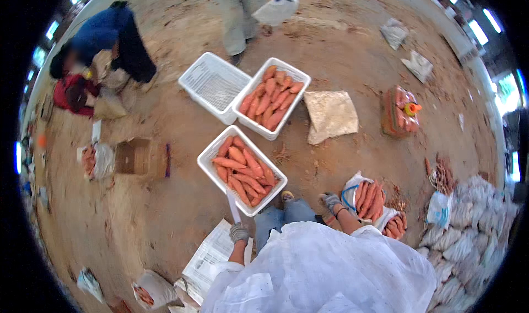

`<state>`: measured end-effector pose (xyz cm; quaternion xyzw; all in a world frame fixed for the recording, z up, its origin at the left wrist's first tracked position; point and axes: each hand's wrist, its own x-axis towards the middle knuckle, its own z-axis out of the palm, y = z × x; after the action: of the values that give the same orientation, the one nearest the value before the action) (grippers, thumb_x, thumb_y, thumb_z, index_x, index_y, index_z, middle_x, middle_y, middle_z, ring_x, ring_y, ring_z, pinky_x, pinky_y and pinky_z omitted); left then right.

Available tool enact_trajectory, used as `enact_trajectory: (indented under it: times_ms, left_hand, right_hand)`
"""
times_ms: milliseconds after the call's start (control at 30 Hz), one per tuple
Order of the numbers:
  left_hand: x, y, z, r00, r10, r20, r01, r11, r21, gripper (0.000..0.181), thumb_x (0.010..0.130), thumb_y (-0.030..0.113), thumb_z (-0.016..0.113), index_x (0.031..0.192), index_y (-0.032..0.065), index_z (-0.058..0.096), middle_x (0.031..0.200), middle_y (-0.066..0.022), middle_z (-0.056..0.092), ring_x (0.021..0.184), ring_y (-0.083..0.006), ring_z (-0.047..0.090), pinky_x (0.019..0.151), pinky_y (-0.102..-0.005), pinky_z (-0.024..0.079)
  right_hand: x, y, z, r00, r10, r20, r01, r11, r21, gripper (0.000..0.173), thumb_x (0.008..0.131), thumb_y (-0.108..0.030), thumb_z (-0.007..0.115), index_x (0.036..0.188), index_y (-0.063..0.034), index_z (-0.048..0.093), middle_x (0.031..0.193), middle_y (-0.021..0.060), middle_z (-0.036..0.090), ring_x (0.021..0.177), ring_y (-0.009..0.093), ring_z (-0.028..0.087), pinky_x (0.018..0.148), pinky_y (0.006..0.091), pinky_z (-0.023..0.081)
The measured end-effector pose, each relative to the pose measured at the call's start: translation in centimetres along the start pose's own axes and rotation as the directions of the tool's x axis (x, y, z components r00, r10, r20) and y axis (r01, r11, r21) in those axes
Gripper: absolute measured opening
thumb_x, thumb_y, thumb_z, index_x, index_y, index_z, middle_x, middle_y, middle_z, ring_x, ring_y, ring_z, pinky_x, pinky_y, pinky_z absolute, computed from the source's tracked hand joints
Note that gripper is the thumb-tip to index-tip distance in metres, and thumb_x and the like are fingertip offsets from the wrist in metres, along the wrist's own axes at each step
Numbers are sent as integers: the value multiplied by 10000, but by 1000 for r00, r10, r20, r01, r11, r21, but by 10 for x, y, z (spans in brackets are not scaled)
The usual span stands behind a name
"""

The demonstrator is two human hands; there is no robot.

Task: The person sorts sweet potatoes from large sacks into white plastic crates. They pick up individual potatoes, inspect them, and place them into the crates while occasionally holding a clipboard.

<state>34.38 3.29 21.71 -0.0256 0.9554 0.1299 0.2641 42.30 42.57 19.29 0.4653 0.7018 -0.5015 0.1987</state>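
My left hand (239, 233), in a grey glove, is closed on a long, flat, whitish strip (234, 207) whose far end reaches the near wall of a white plastic crate (201, 163). Sweet potatoes (248, 170) fill that crate. On my right side, my right hand (330, 200), also gloved, is beside an open white sack (351, 185) of sweet potatoes (369, 199); whether its fingers hold anything cannot be told. Beyond the near crate, a second crate (305, 79) of sweet potatoes overlaps the edge of a crate with no sweet potatoes (186, 79).
A pale flat sack (332, 115) lies on the dirt floor. Farther right stands a packed box (392, 115) with an orange-yellow object on top. An open cardboard box (134, 156) lies left. One person (99, 40) bends at upper left; another (244, 15) stands ahead. Sacks (467, 230) pile up at right.
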Motion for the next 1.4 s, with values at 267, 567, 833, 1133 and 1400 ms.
enact_trajectory:
  times_ms: [267, 567, 833, 1133, 1400]
  left_hand:
    - [-5, 3, 6, 997, -68, 19, 70, 992, -104, 393, 689, 364, 503, 912, 46, 560, 947, -178, 514, 854, -306, 517, 727, -394, 418]
    - [-8, 78, 27, 956, 98, 277, -167, 957, 237, 389, 642, 348, 543, 912, 68, 545, 891, -154, 537, 855, -304, 514, 738, -397, 402]
    - [24, 107, -19, 867, 496, 55, -499, 863, 80, 346, 705, 321, 505, 917, 49, 531, 901, -185, 510, 817, -337, 494, 723, -399, 401]
    - [-6, 3, -36, 911, 207, 356, -324, 894, 309, 375, 698, 343, 497, 954, 74, 547, 964, -175, 512, 873, -314, 500, 741, -390, 404]
    - [-33, -74, 4, 921, 202, 334, -332, 854, 399, 394, 685, 389, 470, 923, 87, 558, 922, -143, 550, 857, -306, 530, 722, -397, 424]
  right_hand:
    - [-21, 7, -21, 993, -38, -114, 13, 977, -213, 349, 694, -327, 554, 879, -32, 582, 806, 115, 597, 717, 197, 546, 655, 332, 416]
    - [-22, 158, -47, 943, 103, -316, -36, 977, 209, 280, 713, -282, 548, 831, -30, 580, 780, 76, 581, 677, 190, 545, 595, 313, 425]
    - [-107, 276, 33, 880, 305, -363, -183, 925, 332, 235, 731, -272, 524, 811, -59, 584, 652, 30, 555, 486, 162, 504, 436, 299, 396]
    - [-223, 284, 135, 838, 543, -61, -380, 659, 649, 219, 708, -294, 529, 696, -79, 572, 586, 76, 551, 522, 222, 530, 467, 335, 410]
    - [-234, 257, 107, 856, 501, -126, -167, 500, 850, 167, 731, -253, 541, 761, -90, 550, 667, 41, 550, 516, 180, 526, 436, 327, 417]
